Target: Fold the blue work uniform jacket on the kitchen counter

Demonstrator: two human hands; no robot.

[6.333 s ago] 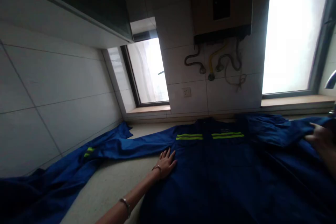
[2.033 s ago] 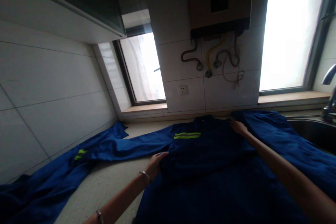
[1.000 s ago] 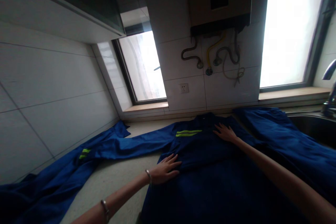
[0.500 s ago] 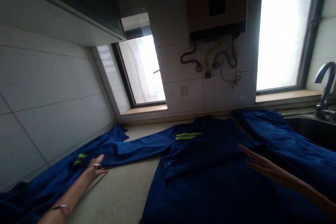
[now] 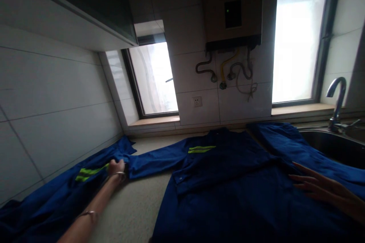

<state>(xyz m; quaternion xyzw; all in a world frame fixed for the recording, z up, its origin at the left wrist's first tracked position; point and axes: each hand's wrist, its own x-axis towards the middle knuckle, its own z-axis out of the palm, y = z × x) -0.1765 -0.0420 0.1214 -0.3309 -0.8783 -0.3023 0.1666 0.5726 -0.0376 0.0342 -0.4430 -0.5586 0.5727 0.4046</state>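
Note:
A dark blue work jacket (image 5: 228,197) with a yellow-green striped band on its chest lies spread on the counter. Its sleeve (image 5: 159,163) stretches out to the left. My left hand (image 5: 116,168), with bangles on the arm, is closed at that sleeve's end, where it meets another blue garment (image 5: 57,197) with a similar band; the fingertips are partly hidden. Over the jacket's right side, my right hand (image 5: 319,186) has its fingers stretched out and grips nothing. Whether it touches the cloth I cannot tell.
More blue cloth (image 5: 273,136) lies to the right, beside a sink (image 5: 327,140) with a curved faucet (image 5: 338,98). A tiled wall stands behind the counter (image 5: 128,209). A water heater (image 5: 232,11) with hoses hangs there, and a cabinet (image 5: 71,11) overhangs the left.
My left hand has moved right and slightly up, and its fingers have closed at the sleeve end. My right hand has shifted right and down, still open. The view has turned slightly right.

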